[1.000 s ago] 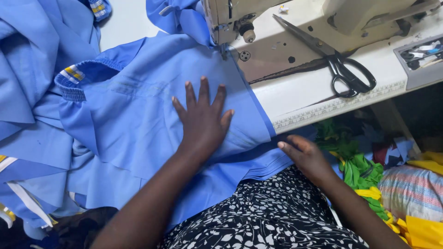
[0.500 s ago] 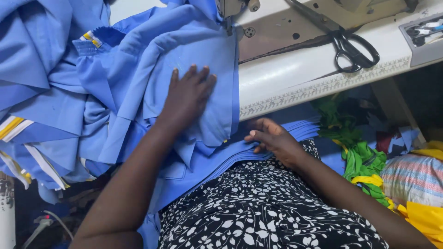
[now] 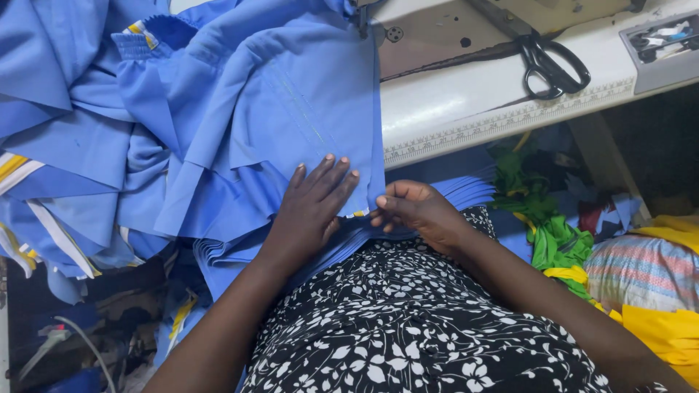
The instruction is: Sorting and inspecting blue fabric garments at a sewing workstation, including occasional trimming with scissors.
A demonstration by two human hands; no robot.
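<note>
labels: small yellow-and-white woven tag (image 3: 356,214) at lower edge of blue garment, just beside the fingers | panel: grey rectangular plastic plate (image 3: 661,45) with pale markings at right edge of white sewing table | screens: none

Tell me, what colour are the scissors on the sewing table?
The scissors are black; the head view shows them best.

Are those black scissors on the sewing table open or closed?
Closed: the scissors lie flat on the white table, blades together, handle loops side by side.
</note>
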